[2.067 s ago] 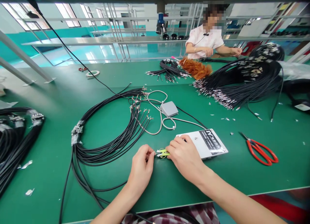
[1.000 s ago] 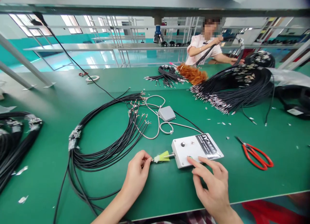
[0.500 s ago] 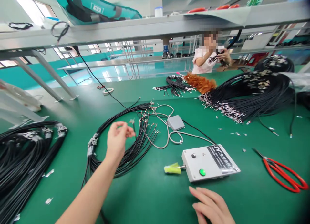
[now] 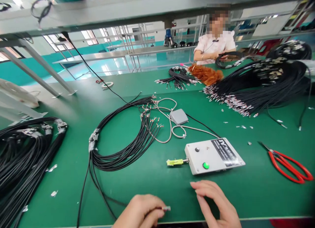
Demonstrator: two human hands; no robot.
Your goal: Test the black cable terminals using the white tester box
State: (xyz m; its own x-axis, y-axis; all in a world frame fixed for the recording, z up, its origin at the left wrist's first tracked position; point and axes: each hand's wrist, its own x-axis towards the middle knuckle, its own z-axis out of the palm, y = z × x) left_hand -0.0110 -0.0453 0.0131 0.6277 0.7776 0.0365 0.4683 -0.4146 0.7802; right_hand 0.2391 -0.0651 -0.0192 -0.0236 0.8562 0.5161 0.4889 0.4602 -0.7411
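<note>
Near the table edge, left hand (image 4: 141,211) pinching a cable end (image 4: 166,208) (metal tip showing), right hand (image 4: 216,203) open, flat

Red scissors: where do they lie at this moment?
In the head view the red scissors lie flat on the green table at the far right, just right of the white control box, untouched by either hand.

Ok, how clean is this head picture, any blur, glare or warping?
Head view: even light, soft shadows; the white box and red scissors are sharp. Frame edges bow and smear, the left hand and right hand are cropped, and the co-worker's face is pixelated.
</note>
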